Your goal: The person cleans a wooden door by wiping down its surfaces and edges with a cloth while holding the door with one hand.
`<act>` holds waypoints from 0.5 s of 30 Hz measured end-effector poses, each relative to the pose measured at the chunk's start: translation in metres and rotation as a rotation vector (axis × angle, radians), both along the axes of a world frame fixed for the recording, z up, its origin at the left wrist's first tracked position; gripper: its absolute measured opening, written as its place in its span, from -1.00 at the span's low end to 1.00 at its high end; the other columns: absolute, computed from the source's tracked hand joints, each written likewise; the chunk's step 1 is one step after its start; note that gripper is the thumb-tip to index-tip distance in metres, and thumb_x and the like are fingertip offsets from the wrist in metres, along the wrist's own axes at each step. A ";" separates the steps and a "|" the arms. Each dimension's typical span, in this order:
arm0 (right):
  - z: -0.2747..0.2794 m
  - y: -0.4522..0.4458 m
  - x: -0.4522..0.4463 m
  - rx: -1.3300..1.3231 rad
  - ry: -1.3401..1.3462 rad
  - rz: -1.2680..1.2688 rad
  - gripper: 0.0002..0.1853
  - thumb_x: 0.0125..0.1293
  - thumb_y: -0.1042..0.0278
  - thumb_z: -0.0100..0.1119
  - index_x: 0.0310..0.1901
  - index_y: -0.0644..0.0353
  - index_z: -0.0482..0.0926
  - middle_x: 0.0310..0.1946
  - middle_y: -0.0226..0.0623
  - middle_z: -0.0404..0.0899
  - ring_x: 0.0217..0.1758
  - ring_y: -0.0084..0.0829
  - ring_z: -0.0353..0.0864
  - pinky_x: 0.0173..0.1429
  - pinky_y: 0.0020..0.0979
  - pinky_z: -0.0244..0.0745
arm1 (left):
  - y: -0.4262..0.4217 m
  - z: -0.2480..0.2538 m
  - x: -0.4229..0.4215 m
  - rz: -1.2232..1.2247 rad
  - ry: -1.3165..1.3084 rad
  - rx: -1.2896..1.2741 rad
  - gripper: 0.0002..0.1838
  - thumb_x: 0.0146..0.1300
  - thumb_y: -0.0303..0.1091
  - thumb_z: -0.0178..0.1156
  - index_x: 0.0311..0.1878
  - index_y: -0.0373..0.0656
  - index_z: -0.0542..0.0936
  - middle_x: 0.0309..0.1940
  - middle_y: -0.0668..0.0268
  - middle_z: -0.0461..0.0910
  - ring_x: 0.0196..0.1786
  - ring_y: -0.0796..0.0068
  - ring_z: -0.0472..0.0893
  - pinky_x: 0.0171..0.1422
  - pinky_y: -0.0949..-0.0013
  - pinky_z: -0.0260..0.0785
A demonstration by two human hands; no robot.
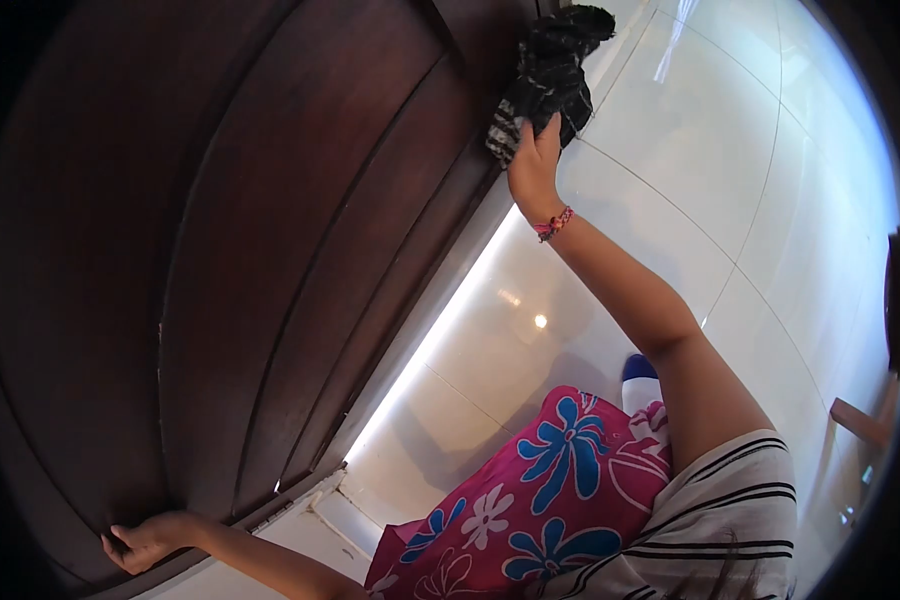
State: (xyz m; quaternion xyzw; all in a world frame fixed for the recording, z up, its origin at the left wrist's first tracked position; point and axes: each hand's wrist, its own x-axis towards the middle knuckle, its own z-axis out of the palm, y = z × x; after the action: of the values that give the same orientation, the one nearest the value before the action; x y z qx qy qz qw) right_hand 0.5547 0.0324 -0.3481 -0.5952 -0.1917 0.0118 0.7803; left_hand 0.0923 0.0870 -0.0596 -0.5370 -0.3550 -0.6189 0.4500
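Observation:
My right hand, a braided pink-and-red bracelet at its wrist, is closed on a bunched black cloth with a whitish pattern along one side. The cloth lies against the edge of a dark brown wooden door at the top of the view. Some of my fingers are hidden under the cloth's folds. At the bottom left, my left hand rests against the door near its edge, fingers loosely bent and apart, with nothing seen in it.
Bright light shows in a strip along the door's edge. Shiny pale floor tiles reflect light beyond it. A magenta floral garment covers my lap, and a blue-and-white shoe or sock shows beside it. Brown wooden furniture stands at the right edge.

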 end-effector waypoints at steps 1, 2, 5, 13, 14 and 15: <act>-0.004 0.000 -0.001 -0.038 -0.026 -0.051 -0.46 0.17 0.57 -0.09 0.24 0.36 0.18 0.18 0.06 0.27 0.25 -0.01 0.21 0.34 -0.24 0.05 | -0.001 -0.001 0.001 0.005 0.002 -0.002 -0.68 0.18 -0.18 0.13 -0.12 -0.22 0.51 -0.05 0.04 0.28 0.11 0.13 0.22 0.16 0.08 0.13; -0.016 0.002 -0.005 -0.076 -0.051 -0.101 -0.48 0.18 0.57 -0.10 0.23 0.36 0.19 0.17 0.07 0.28 0.23 0.00 0.23 0.33 -0.23 0.06 | -0.002 -0.001 0.004 0.010 0.004 -0.003 -0.68 0.18 -0.18 0.13 -0.12 -0.22 0.51 -0.05 0.04 0.28 0.11 0.13 0.21 0.16 0.08 0.13; -0.077 0.006 -0.022 0.053 0.219 0.088 -0.49 0.21 0.54 -0.11 0.24 0.36 0.17 0.16 0.08 0.28 0.26 0.04 0.18 0.34 -0.22 0.03 | -0.002 0.000 0.000 0.034 0.015 -0.008 -0.68 0.18 -0.18 0.13 -0.13 -0.22 0.51 -0.05 0.04 0.28 0.11 0.13 0.21 0.15 0.09 0.14; -0.033 -0.015 -0.064 -0.103 -0.067 0.147 -0.35 0.15 0.53 -0.08 0.30 0.40 0.02 0.33 -0.03 0.05 0.36 -0.02 0.04 0.44 -0.29 -0.15 | 0.001 0.002 -0.007 -0.002 0.038 0.008 -0.68 0.19 -0.19 0.14 -0.13 -0.24 0.51 -0.06 0.02 0.27 0.10 0.14 0.21 0.15 0.11 0.14; -0.018 -0.010 -0.053 -0.044 -0.144 0.073 -0.40 0.15 0.53 -0.07 0.27 0.39 0.11 0.28 -0.02 0.14 0.33 -0.03 0.10 0.41 -0.28 -0.08 | 0.000 0.002 -0.005 0.007 0.042 -0.001 -0.69 0.19 -0.19 0.14 -0.13 -0.24 0.51 -0.06 0.02 0.27 0.10 0.13 0.20 0.16 0.11 0.13; -0.006 -0.008 -0.040 0.002 -0.151 0.056 -0.43 0.16 0.54 -0.08 0.25 0.38 0.14 0.26 -0.02 0.17 0.32 -0.04 0.12 0.40 -0.27 -0.06 | -0.001 0.002 -0.003 0.016 0.044 -0.010 -0.69 0.19 -0.20 0.13 -0.13 -0.24 0.50 -0.06 0.01 0.27 0.10 0.13 0.20 0.16 0.11 0.12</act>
State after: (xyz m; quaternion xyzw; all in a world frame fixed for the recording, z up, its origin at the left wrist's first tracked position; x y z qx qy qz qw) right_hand 0.5143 0.0247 -0.3537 -0.5882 -0.2664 -0.0116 0.7635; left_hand 0.0891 0.0857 -0.0577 -0.5498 -0.3523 -0.6017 0.4600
